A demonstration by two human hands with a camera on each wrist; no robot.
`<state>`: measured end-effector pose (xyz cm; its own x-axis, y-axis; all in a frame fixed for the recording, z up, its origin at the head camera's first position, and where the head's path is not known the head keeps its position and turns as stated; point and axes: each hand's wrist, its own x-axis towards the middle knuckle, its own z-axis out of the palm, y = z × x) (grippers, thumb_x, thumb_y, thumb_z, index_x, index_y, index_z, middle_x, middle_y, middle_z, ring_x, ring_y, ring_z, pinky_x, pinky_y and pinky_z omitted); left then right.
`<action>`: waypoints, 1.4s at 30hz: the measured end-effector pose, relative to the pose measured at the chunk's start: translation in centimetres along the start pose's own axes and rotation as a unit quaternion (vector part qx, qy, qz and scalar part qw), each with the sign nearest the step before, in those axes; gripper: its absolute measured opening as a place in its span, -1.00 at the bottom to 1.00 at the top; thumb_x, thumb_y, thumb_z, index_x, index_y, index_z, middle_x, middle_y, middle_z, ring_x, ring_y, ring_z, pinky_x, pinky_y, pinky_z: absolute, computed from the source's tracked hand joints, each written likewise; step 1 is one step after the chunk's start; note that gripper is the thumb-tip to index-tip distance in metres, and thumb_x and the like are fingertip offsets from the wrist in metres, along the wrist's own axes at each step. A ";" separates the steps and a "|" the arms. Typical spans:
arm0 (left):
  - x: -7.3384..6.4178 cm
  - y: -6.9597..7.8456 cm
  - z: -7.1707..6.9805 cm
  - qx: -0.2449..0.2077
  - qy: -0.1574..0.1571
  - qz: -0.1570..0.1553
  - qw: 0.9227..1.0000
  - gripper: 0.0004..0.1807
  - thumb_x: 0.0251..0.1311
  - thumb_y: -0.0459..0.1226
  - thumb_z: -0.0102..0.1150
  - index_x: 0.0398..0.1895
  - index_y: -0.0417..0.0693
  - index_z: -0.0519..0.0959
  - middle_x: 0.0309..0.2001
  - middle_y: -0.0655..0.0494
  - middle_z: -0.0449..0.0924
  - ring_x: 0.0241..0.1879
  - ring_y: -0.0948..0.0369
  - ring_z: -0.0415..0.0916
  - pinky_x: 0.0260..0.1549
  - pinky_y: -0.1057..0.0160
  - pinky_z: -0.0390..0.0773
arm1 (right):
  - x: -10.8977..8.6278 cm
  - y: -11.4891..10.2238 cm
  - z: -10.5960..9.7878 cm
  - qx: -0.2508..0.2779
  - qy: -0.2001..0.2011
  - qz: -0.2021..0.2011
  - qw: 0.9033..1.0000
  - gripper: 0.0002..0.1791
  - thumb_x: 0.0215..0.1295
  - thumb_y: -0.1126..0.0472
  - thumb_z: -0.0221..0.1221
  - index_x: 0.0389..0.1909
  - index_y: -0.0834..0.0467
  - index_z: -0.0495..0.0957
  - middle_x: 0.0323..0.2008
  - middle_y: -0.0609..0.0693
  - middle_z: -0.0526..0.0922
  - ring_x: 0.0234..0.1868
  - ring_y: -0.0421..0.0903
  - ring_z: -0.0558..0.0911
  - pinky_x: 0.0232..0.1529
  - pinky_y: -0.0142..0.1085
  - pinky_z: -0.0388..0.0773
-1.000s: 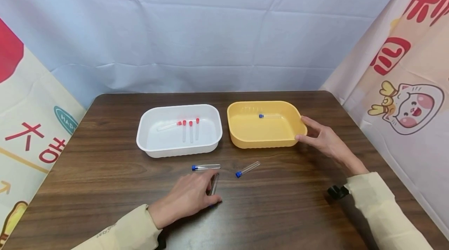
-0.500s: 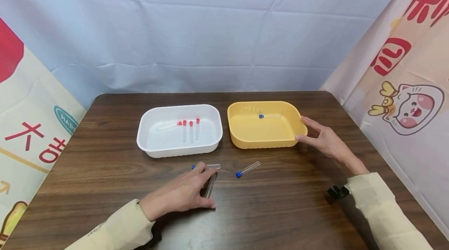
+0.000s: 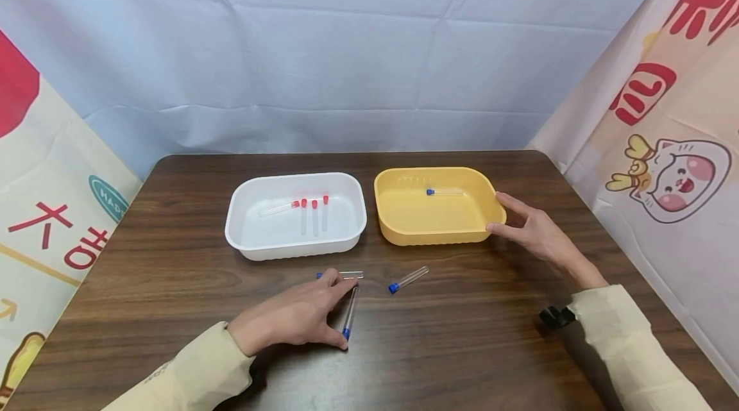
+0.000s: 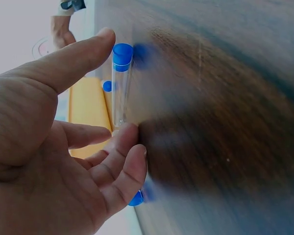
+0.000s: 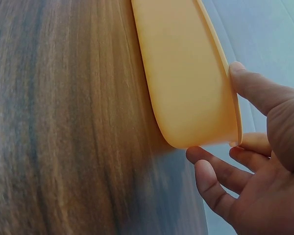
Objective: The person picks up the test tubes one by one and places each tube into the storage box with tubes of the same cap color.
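Observation:
In the head view my left hand (image 3: 294,315) reaches over the table. Its thumb is at the blue cap and its fingertips near the clear end of a test tube (image 3: 350,315) that lies between them. The left wrist view shows this blue-capped tube (image 4: 120,93) beside the thumb tip. Another test tube (image 3: 349,274) lies just beyond, its cap partly covered by the fingers. A third test tube (image 3: 408,279) lies slanted to the right. My right hand (image 3: 534,231) holds the right end of a yellow tray (image 3: 435,238), thumb on its rim (image 5: 232,88) and fingers around the corner.
A white tray (image 3: 294,252) stands left of the yellow one and holds several red-capped test tubes (image 3: 314,215). One blue-capped test tube (image 3: 444,192) lies inside the yellow tray. A pale cloth (image 3: 346,65) hangs behind the wooden table (image 3: 173,270).
My left hand has shifted slightly left, its thumb drawing toward me, and more of the near test tube, including its blue cap, shows. My right hand stays on the yellow tray.

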<state>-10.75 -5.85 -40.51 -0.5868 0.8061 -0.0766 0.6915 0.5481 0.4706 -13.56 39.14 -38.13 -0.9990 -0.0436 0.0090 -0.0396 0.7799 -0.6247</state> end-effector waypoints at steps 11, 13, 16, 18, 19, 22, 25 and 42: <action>0.4 0.2 0.1 0.020 -0.007 -0.009 1.000 0.03 -0.17 0.14 0.40 0.37 -0.08 0.20 -0.08 0.20 0.25 -0.37 0.34 0.32 -0.30 0.37 0.41 | 0.0 0.0 0.0 -0.007 0.004 -0.002 1.000 -0.08 0.11 -0.17 0.24 0.43 0.03 0.07 0.39 0.03 0.11 0.33 0.10 0.17 0.12 0.08 0.29; 0.5 0.2 0.1 0.020 -0.007 -0.012 1.000 0.03 -0.17 0.13 0.40 0.38 -0.08 0.20 -0.08 0.20 0.24 -0.37 0.34 0.32 -0.31 0.37 0.41 | 0.1 0.0 0.0 -0.009 0.005 -0.002 1.000 -0.08 0.11 -0.17 0.25 0.43 0.04 0.08 0.39 0.03 0.11 0.34 0.10 0.15 0.13 0.09 0.27; 0.5 0.2 0.1 0.020 -0.008 -0.015 1.000 0.03 -0.17 0.13 0.40 0.37 -0.07 0.20 -0.08 0.21 0.24 -0.37 0.34 0.32 -0.31 0.37 0.40 | 0.1 0.1 0.1 -0.014 0.007 -0.002 1.000 -0.07 0.10 -0.17 0.25 0.42 0.06 0.08 0.39 0.04 0.12 0.34 0.10 0.15 0.14 0.09 0.25; 0.5 0.2 0.1 0.018 -0.009 -0.015 1.000 0.02 -0.17 0.12 0.41 0.37 -0.07 0.20 -0.08 0.20 0.24 -0.36 0.33 0.32 -0.31 0.37 0.41 | 0.2 0.1 0.1 -0.014 0.008 -0.002 1.000 -0.07 0.10 -0.16 0.26 0.42 0.07 0.09 0.39 0.04 0.12 0.34 0.09 0.15 0.14 0.07 0.26; 0.5 0.2 0.0 0.019 -0.009 -0.015 1.000 0.02 -0.17 0.11 0.41 0.37 -0.07 0.21 -0.08 0.20 0.25 -0.36 0.33 0.32 -0.30 0.37 0.41 | 0.2 0.1 0.1 -0.015 0.009 -0.003 1.000 -0.07 0.10 -0.16 0.26 0.42 0.07 0.09 0.39 0.04 0.12 0.34 0.09 0.16 0.13 0.06 0.27; 0.5 0.2 0.0 0.018 -0.011 -0.013 1.000 0.02 -0.18 0.10 0.42 0.37 -0.08 0.21 -0.09 0.20 0.24 -0.37 0.33 0.31 -0.31 0.38 0.40 | 0.1 0.0 0.1 -0.014 0.011 -0.003 1.000 -0.08 0.10 -0.16 0.25 0.42 0.08 0.09 0.39 0.02 0.13 0.31 0.08 0.21 0.10 0.03 0.32; 0.5 0.1 0.0 0.018 -0.012 -0.008 1.000 0.02 -0.19 0.09 0.43 0.36 -0.09 0.22 -0.11 0.20 0.23 -0.39 0.34 0.31 -0.34 0.39 0.39 | 0.1 0.1 0.1 -0.014 0.012 -0.001 1.000 -0.08 0.10 -0.17 0.25 0.42 0.07 0.09 0.39 0.01 0.13 0.29 0.07 0.25 0.07 0.00 0.35; 0.7 0.0 0.1 0.025 -0.015 -0.007 1.000 0.02 -0.26 0.04 0.49 0.32 -0.11 0.24 -0.19 0.20 0.22 -0.42 0.32 0.30 -0.35 0.38 0.40 | 0.2 0.1 0.2 -0.010 0.008 0.000 1.000 -0.07 0.10 -0.16 0.26 0.42 0.07 0.08 0.39 0.03 0.12 0.33 0.07 0.17 0.13 0.04 0.28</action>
<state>-11.14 -5.25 -40.62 -0.5841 0.8042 -0.1097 0.7043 0.5693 0.4241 -13.76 39.09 -38.33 -0.9992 -0.0339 0.0217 -0.0401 0.7925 -0.6085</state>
